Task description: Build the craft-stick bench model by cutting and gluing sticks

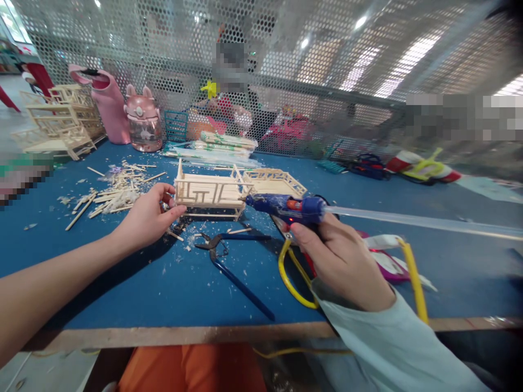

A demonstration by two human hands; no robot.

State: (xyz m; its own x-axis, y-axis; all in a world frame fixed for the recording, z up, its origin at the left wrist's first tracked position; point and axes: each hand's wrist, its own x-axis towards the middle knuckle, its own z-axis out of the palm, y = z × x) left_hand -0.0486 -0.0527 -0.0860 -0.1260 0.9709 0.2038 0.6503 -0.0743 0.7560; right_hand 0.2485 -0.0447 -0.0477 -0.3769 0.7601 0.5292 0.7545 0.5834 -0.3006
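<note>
A bare left forearm reaches in from the lower left of the frame, the left hand (153, 215) turned palm inward with its thumb at the lower front corner of a small wooden-stick frame (208, 191) and its curled fingers closed against the left end. The frame sits at the center of the picture on a blue tabletop (163, 296). From the lower right, the right hand (341, 256), its wrist in a pale sleeve (379, 337), clamps its fingers around a blue glue gun (281, 207), thumb below a lit red light. The nozzle points left, close to the frame's right end; whether they touch cannot be told. A clear glue stick (408, 216) runs from the gun's rear to the right edge.

At upper left, a pink bottle (109, 109) stands upright, its contents hidden, beside a clear cup (144, 128) with an eared pink lid; what the cup holds is hard to make out. Above center, plastic packs (224, 142) contain pale sticks. Loose sticks (118, 193) lie heaped at left, and blue-handled pliers (235, 272) lie spread at lower center.
</note>
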